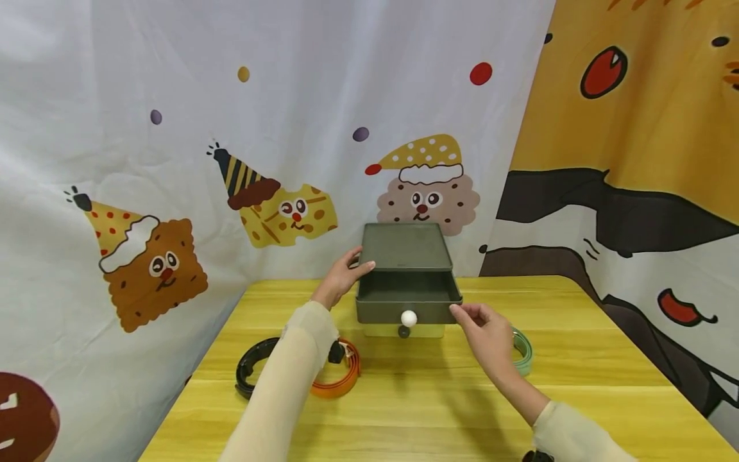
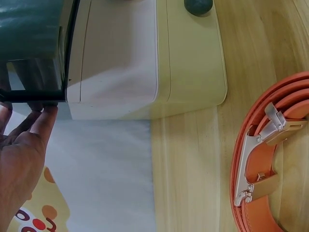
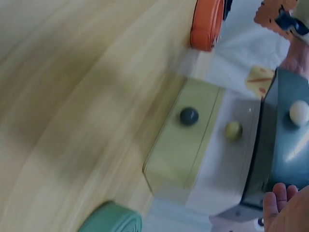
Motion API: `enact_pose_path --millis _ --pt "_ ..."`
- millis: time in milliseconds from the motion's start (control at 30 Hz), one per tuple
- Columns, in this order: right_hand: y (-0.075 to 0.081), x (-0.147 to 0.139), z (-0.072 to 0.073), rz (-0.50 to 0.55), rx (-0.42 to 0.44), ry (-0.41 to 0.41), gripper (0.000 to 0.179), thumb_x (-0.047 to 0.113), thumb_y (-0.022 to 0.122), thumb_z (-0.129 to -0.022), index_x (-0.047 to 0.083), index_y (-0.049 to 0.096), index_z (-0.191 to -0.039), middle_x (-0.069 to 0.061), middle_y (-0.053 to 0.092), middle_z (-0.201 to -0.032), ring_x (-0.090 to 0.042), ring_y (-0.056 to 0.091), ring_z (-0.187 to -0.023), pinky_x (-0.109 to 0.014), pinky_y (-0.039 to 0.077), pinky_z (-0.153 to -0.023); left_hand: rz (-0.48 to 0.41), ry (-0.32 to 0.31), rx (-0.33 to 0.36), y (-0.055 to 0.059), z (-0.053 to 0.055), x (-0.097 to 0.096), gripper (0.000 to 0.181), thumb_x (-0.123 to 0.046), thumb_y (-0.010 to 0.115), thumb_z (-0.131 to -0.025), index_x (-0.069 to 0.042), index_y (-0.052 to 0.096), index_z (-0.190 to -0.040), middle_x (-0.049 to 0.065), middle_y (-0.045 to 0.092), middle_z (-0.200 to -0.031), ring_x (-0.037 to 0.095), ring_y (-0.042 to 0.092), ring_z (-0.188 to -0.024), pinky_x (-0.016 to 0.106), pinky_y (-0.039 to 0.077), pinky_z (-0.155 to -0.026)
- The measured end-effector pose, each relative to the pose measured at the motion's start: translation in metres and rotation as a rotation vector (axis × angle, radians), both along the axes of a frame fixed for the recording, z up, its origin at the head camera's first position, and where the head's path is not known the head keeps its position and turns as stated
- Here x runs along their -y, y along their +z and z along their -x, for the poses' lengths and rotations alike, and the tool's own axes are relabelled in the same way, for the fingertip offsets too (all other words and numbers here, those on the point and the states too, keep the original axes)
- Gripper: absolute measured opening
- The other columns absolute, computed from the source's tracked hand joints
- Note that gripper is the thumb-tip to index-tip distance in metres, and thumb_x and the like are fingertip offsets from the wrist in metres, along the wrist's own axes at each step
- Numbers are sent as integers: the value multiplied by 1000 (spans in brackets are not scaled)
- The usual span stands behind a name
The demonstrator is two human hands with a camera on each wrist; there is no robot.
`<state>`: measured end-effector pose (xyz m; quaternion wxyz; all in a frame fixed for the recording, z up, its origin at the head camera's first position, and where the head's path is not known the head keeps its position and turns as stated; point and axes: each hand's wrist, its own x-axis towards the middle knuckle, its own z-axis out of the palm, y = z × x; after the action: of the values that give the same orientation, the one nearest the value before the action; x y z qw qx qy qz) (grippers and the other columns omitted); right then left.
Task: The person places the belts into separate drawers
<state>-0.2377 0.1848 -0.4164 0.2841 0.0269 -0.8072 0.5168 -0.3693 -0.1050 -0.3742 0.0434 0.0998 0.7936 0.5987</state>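
A small drawer cabinet [image 1: 407,247] stands toward the back of the table, with a dark green top tier, a white middle tier [image 3: 225,159] and a pale yellow bottom tier [image 3: 186,145]. The dark green top drawer [image 1: 381,312], which has a white round knob [image 1: 408,318], is pulled out; its visible inside looks bare. My left hand [image 1: 343,277] rests against the cabinet's upper left side, thumb by the lid's front corner. At the drawer's front right corner, my right hand [image 1: 484,330] pinches the edge between thumb and fingers.
A coiled black belt [image 1: 245,369] and a coiled orange belt [image 1: 340,385] lie left of the cabinet, partly behind my left sleeve. On the right, a coiled green belt [image 1: 524,353] sits partly behind my right hand. A printed cloth [image 1: 323,83] hangs behind the table.
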Motion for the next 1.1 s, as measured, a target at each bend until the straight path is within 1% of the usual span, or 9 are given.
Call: enact_pose_path --millis 100,200,400,500,667,900,933,1100 --pt "4 -11 3 9 3 -17 31 39 68 -95 9 75 -94 -8 73 -85 -10 64 -71 -18 48 -59 9 -2 0 0 0 1 74 -41 67 -95 -24 30 -157 10 27 -161 31 28 -145 52 32 -112" --pt "9 -21 5 25 36 -9 37 43 62 -98 8 74 -99 -11 73 -90 -7 65 -77 -17 51 -64 9 1 5 0 0 1 74 -42 67 -94 -25 30 -157 10 27 -161 31 28 -145 53 31 -112" --pt "11 -40 10 9 83 0 43 45 59 -99 5 71 -109 -14 72 -98 0 65 -80 -17 53 -67 -6 -22 12 0 0 1 76 -43 68 -94 -26 29 -157 11 25 -161 32 26 -146 55 29 -112" --pt "9 -49 15 -3 104 31 47 46 57 -99 3 68 -116 -15 71 -103 2 64 -83 -16 53 -72 -12 -24 18 0 1 1 75 -43 67 -94 -26 29 -157 10 25 -161 31 25 -146 55 29 -113" --pt "5 -63 21 -23 149 79 51 47 56 -100 3 63 -127 -15 68 -112 4 63 -87 -16 53 -74 -14 -3 9 -1 0 1 74 -42 67 -94 -26 30 -157 10 26 -161 31 27 -145 54 31 -112" --pt "-2 -81 21 -38 202 106 56 46 55 -100 1 59 -132 -19 63 -119 6 59 -89 -15 52 -75 -9 -6 7 -4 -2 3 76 -41 68 -94 -25 29 -157 10 26 -161 31 27 -146 54 32 -111" --pt "-3 -84 21 -35 209 107 57 47 56 -100 1 58 -133 -19 63 -120 6 59 -89 -15 52 -75 -10 -14 12 1 -5 3 75 -39 67 -95 -24 28 -158 12 25 -161 31 26 -146 54 31 -112" --pt "-6 -95 19 -43 242 115 60 48 56 -99 2 55 -138 -18 60 -124 8 57 -90 -14 51 -75 -10 -22 -5 2 -4 2 75 -38 67 -96 -22 28 -158 13 25 -161 32 25 -146 54 31 -112"
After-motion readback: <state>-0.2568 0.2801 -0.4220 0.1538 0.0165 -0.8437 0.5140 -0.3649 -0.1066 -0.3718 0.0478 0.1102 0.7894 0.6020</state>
